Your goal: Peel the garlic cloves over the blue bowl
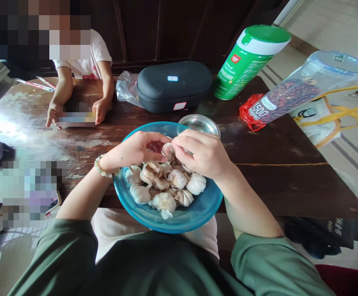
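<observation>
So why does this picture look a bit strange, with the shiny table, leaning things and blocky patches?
In the head view, pale glare washes out the table's left side, wide-angle distortion makes the green-lidded canister lean, a pixelated patch hides part of the scene, and the garlic bulbs look fairly sharp.

The wide bowl (197,216) is coloured turquoise blue, and the garlic bulbs (177,179) in it are seen white with light brown patches. The sleeves (274,263) are dull green. The canister (249,61) is marked with green and white bands. The table (274,185) is dark brown, with pale worn patches. The plastic bag (249,113) is red, and the case (172,86) is black.
</observation>
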A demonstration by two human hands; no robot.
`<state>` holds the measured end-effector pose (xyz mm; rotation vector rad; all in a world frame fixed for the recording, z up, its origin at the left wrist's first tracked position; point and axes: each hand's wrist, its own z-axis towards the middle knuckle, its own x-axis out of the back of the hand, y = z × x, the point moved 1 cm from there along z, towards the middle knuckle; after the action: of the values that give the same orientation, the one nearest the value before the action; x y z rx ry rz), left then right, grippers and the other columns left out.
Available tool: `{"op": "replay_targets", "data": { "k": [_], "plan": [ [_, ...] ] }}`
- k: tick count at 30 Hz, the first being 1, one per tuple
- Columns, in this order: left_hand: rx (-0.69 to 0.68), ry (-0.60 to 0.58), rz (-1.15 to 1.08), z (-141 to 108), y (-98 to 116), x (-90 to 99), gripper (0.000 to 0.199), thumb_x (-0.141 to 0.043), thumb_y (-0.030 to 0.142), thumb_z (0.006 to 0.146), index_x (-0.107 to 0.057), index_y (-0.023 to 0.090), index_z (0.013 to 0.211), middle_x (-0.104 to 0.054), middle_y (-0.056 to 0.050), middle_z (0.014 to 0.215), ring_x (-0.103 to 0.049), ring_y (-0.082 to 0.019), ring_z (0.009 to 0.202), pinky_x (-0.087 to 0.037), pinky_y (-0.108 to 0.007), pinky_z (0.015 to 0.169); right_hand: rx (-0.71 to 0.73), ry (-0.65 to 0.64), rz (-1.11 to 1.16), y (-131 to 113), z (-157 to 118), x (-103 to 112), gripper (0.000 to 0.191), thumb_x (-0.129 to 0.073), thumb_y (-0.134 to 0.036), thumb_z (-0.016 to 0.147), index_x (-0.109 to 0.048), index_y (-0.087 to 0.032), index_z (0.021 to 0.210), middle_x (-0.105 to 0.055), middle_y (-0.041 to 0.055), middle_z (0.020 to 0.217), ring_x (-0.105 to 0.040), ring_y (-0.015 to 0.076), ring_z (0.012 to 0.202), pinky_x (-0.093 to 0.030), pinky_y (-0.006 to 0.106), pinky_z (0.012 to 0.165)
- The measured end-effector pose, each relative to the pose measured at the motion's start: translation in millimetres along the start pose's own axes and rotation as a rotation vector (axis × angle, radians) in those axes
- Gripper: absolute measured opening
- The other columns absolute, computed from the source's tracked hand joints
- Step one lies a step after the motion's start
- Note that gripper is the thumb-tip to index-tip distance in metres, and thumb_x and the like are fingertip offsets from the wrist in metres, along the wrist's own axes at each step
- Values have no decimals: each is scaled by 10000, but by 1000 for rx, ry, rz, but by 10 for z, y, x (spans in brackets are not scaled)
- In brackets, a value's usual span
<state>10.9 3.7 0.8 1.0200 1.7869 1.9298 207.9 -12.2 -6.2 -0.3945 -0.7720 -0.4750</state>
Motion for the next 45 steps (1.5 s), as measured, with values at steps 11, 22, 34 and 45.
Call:
{"op": "replay_targets", "data": {
  "k": [11, 22, 34, 45],
  "plan": [
    [154, 97, -474, -21, -36, 40, 257, -762, 248, 738, -703, 100, 940, -730, -66, 862, -687, -136, 755, -562, -246, 758, -17, 69, 35, -8, -3, 11, 76, -544, -157, 881, -595, -203, 913, -682, 18, 796, -634, 137, 678, -504, 257, 640],
    [212, 134, -503, -16, -9, 51, 265, -765, 262, 742, -685, 97, 933, -733, -71, 845, -702, -136, 744, -574, -232, 741, 77, 55, -14, -34, -12, -7, 90, -556, -121, 862, -578, -196, 906, -693, 40, 843, -671, 174, 793, -559, 297, 737],
    [158, 145, -465, -20, -9, 10, 259, -758, 253, 748, -679, 82, 926, -728, -63, 818, -700, -135, 741, -579, -227, 729, 147, 20, -106, -80, 16, -10, 129, -520, -75, 852, -569, -167, 776, -680, 30, 727, -656, 154, 683, -540, 267, 639],
    [21, 107, -442, -40, -13, -29, 234, -728, 227, 780, -672, 96, 966, -730, -60, 869, -703, -140, 807, -569, -223, 766, 43, 87, 5, -50, 18, 4, 123, -532, -96, 819, -540, -196, 748, -657, -4, 695, -620, 128, 635, -504, 250, 606]
  ]
}}
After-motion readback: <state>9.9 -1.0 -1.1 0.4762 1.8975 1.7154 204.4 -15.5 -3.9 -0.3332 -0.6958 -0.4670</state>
